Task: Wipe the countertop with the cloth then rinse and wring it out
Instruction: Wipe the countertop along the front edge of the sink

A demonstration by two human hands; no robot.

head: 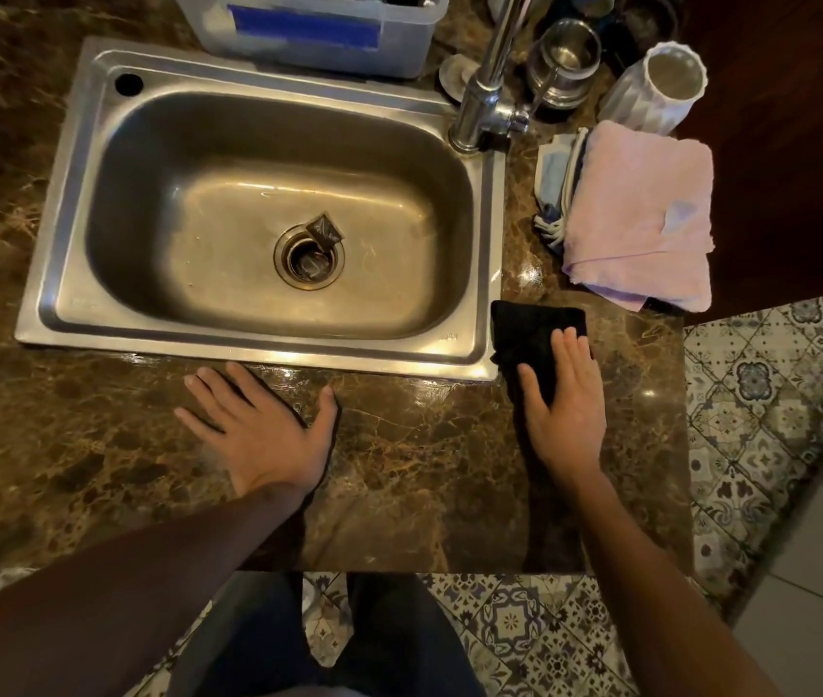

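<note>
Left hand point(261, 430) flat on the countertop point(424, 445), palm down, fingers spread wide, thumb out to the right, holding nothing; it sits just near of the sink point(258, 218) front rim. Right hand point(562, 394) also palm down, fingers together and extended, pressed flat on a black cloth point(530, 334); no pinch, just pushing down. Cloth lies on the counter at the sink's near right corner, its far half showing past the fingertips, the near part hidden under the palm. Both forearms bare, entering from the near edge.

Hard to read: a small dark scrap at the sink drain point(308, 256), can't tell what it is. Faucet point(487, 83) cut off at top. Plastic bin point(319, 27) at the far edge cropped, contents unclear. Metal cup point(565, 62) and white ribbed vase point(655, 88) far right; folded pink towel point(645, 213) right of the sink, overlapping another folded cloth.

Surface: glossy brown veined marble, glare spots. Patterned tile floor point(771, 394) to the right and near.
</note>
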